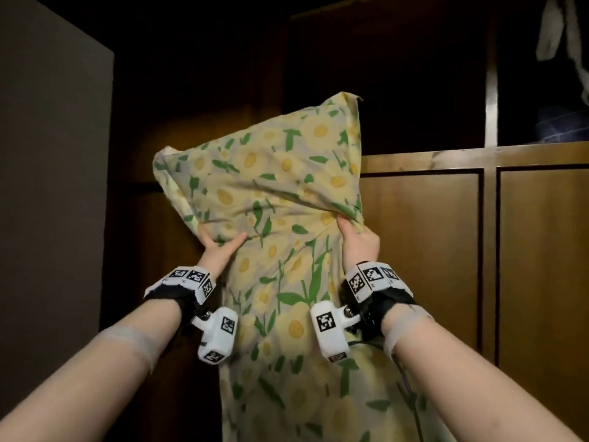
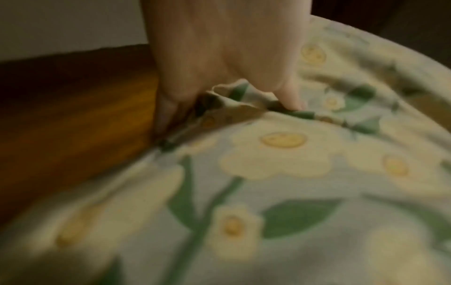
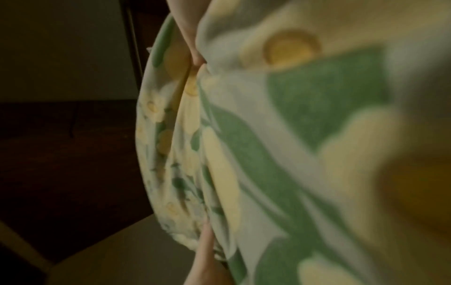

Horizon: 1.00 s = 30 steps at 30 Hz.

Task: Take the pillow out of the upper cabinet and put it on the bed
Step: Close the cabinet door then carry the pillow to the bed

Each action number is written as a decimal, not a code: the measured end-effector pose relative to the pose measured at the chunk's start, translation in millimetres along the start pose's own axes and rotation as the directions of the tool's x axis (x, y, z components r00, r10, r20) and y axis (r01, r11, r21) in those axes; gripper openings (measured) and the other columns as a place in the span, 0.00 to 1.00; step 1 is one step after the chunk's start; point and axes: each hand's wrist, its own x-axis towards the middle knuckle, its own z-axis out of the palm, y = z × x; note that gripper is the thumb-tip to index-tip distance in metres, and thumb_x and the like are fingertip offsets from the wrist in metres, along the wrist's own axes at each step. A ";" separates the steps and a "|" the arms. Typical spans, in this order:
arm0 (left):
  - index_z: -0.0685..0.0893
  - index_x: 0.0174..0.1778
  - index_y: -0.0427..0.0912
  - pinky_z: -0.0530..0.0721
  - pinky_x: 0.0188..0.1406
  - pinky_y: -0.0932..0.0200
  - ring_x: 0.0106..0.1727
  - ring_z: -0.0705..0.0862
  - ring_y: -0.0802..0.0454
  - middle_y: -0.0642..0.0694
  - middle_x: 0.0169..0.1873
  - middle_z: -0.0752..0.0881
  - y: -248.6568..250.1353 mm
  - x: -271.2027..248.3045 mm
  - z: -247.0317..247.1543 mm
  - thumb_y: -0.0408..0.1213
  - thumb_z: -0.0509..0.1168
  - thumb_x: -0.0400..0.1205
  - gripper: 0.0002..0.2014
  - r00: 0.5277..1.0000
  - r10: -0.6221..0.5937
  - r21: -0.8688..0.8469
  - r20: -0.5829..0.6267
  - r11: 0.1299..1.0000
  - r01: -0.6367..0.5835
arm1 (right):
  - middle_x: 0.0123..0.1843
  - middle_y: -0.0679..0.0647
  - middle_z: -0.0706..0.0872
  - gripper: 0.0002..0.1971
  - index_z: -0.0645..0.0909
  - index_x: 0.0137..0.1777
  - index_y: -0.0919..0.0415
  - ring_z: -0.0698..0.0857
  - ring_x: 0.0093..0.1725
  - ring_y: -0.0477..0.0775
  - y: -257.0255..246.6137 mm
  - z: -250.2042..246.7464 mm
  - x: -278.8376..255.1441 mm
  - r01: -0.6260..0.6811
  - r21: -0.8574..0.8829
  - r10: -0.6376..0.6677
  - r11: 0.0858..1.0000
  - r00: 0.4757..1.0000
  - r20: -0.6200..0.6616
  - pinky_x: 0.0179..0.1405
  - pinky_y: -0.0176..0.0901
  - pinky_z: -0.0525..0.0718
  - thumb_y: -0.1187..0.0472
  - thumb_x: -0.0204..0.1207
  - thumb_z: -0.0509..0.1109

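Wardrobe (image 1: 424,237): tall, dark brown wood, lower doors shut, the upper cabinet (image 1: 398,74) an unlit opening above them. Bed not in sight from any view, so the carry has yet to happen.

Pillow (image 1: 271,193): flowered yellow-and-green case, held up at arm's length in front of the wardrobe, top corners level with the upper opening. Looks clear of the shelf, though its far side is hidden, so cannot say for certain. A long slack tail of case hangs down between the forearms and out of the bottom of the head view.

Left hand (image 1: 216,247): fingers behind the pillow's edge, thumb across the front, pinching a fold of cloth; the wrist view confirms a bunched fold in the grip.

Right hand (image 1: 358,240): fingers curled into a gather of case at the opposite edge.

Risks, as I judge them:
- Both holds are on loose cloth, not the filling; the stuffing may slide within the case and the pillow sag or slip.
- The hanging tail could snag on the wardrobe ledge, or underfoot while turning.
- Pillow blocks the forward view.
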 end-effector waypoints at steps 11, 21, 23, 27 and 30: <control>0.78 0.66 0.29 0.77 0.66 0.51 0.66 0.81 0.37 0.34 0.65 0.83 1.1 37.1 -80.6 0.36 0.77 0.68 0.31 0.981 0.027 0.090 -0.193 0.996 -0.009 | 0.82 0.61 0.64 0.40 0.52 0.83 0.59 0.66 0.79 0.63 21.9 67.5 16.4 0.165 -0.542 -0.078 0.824 0.981 0.179 0.80 0.57 0.62 0.56 0.76 0.69; 0.82 0.57 0.37 0.79 0.64 0.44 0.61 0.83 0.39 0.37 0.58 0.87 -9.7 41.1 -81.1 0.31 0.78 0.64 0.25 0.986 0.169 0.585 0.001 0.799 -0.138 | 0.86 0.55 0.53 0.27 0.58 0.82 0.60 0.51 0.85 0.58 -33.6 142.5 66.4 0.557 -0.806 -0.388 0.199 0.800 0.457 0.82 0.53 0.51 0.64 0.82 0.55; 0.82 0.56 0.38 0.80 0.63 0.44 0.60 0.83 0.39 0.39 0.56 0.87 -6.7 45.1 -81.6 0.32 0.78 0.65 0.24 0.991 0.130 0.719 0.044 0.684 -0.122 | 0.87 0.55 0.48 0.27 0.57 0.82 0.60 0.47 0.86 0.60 -34.9 156.8 78.9 0.570 -0.812 -0.282 0.125 0.805 0.521 0.83 0.55 0.49 0.64 0.82 0.55; 0.81 0.54 0.42 0.81 0.61 0.41 0.58 0.83 0.40 0.43 0.51 0.87 10.9 50.4 -77.0 0.33 0.76 0.66 0.21 0.989 0.135 0.831 0.059 0.542 -0.124 | 0.87 0.57 0.43 0.34 0.49 0.84 0.62 0.43 0.86 0.62 -36.9 180.1 101.3 0.648 -0.760 -0.176 0.046 0.755 0.632 0.84 0.56 0.47 0.58 0.82 0.60; 0.82 0.56 0.42 0.81 0.56 0.45 0.57 0.84 0.40 0.46 0.45 0.85 27.7 53.5 -69.2 0.33 0.75 0.69 0.20 0.989 0.132 0.867 0.073 0.482 -0.128 | 0.87 0.58 0.43 0.38 0.46 0.84 0.62 0.43 0.86 0.62 -37.5 190.9 116.3 0.660 -0.751 -0.134 -0.033 0.741 0.658 0.85 0.56 0.46 0.54 0.81 0.62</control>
